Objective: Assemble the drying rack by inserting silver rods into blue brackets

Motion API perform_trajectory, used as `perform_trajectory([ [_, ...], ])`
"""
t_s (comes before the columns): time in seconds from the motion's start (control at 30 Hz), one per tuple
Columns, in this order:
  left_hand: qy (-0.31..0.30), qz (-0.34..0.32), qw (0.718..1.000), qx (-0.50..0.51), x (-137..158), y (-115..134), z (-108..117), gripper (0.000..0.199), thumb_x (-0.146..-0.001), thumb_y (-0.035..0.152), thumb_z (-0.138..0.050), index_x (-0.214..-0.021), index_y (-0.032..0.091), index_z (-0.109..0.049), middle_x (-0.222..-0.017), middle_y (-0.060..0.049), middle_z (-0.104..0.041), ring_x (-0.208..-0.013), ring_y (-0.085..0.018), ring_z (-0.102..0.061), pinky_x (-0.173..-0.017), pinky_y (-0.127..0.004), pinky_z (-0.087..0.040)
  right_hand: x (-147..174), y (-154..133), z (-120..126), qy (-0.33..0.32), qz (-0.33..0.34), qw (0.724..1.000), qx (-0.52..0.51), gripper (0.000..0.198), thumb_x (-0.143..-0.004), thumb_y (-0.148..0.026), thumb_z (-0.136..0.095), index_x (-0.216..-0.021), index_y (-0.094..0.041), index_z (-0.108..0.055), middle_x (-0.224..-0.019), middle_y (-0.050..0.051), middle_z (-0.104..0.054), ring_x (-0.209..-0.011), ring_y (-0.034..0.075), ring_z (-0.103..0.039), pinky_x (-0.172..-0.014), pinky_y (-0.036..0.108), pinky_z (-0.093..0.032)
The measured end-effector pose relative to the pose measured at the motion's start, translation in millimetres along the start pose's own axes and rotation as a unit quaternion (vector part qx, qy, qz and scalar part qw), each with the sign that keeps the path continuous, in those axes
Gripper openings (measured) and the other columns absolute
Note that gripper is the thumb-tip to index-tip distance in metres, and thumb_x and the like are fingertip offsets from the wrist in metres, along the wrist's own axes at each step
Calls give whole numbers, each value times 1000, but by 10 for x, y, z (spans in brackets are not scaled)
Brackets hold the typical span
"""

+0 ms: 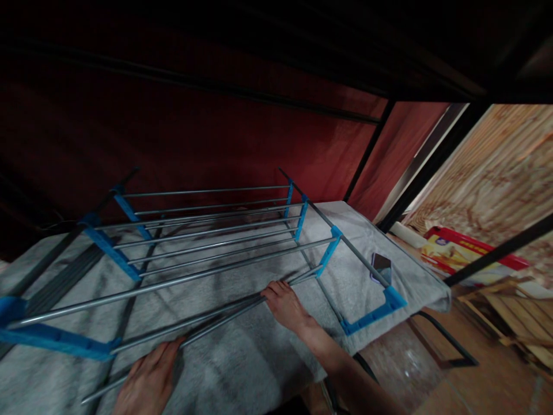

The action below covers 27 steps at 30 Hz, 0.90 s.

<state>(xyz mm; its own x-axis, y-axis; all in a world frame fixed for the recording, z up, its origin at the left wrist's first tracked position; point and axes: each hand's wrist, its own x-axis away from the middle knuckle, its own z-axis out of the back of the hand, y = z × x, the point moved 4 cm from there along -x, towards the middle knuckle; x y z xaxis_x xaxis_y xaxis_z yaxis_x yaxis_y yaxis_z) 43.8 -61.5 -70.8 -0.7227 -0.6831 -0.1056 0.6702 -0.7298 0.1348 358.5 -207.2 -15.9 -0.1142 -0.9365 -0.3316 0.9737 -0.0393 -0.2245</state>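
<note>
A rack frame of grey metal rods and blue plastic brackets (330, 253) lies across a grey cloth-covered surface. Several crossbars (185, 282) span between its left and right sides. At the near side, two thin metal rods (207, 334) run close together and meet near a right-hand bracket. My right hand (283, 304) is closed around them, right of their middle. My left hand (149, 377) is closed over the lower rod, whose left end sticks out free past my fingers. The other rod's left end meets the left front blue bracket (60, 346).
A phone (381, 268) lies on the grey cloth (345, 216), right of the rack. Loose grey rods (64, 282) lie at the left. A dark red panel (216, 132) stands behind. On the floor at right are a red and yellow box (466, 253) and wooden slats (510, 317).
</note>
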Motion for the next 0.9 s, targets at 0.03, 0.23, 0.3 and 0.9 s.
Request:
perform_trajectory([
  [0.03, -5, -2, 1000, -2, -3, -19, -25, 58, -88, 19, -32, -136, 19, -65, -133, -11, -69, -114, -27, -68, -102, -43, -52, -5, 11, -9, 0, 1, 1000, -3, 21, -96, -11, -62, -112, -22, -68, -109, 4, -65, -104, 20, -58, -100, 35, -46],
  [0.23, -30, -23, 999, -11, -39, -99, -72, 61, -86, 18, -34, -141, 20, -62, -139, -9, -67, -124, -27, -65, -107, -41, -50, -24, 45, -38, -5, 1, 1000, -2, 21, -97, -11, -59, -112, -23, -68, -109, 4, -65, -104, 20, -58, -102, 36, -46],
  [0.3, -32, -20, 999, -21, -61, -107, -60, 61, -86, 18, -34, -140, 19, -62, -140, -10, -66, -124, -28, -65, -106, -43, -50, -23, 51, -33, -8, 1, 1000, -1, 21, -98, -11, -57, -112, -23, -67, -110, 4, -65, -105, 20, -59, -102, 35, -46],
  [0.9, 130, 4, 991, -14, -155, 154, 685, 45, -92, 29, -34, -117, 21, -70, -110, -12, -75, -105, -32, -68, -104, -54, -45, -141, -59, 135, -21, 36, 999, 26, 17, -103, -29, -58, -118, -25, -67, -110, 3, -68, -103, 19, -62, -98, 37, -48],
])
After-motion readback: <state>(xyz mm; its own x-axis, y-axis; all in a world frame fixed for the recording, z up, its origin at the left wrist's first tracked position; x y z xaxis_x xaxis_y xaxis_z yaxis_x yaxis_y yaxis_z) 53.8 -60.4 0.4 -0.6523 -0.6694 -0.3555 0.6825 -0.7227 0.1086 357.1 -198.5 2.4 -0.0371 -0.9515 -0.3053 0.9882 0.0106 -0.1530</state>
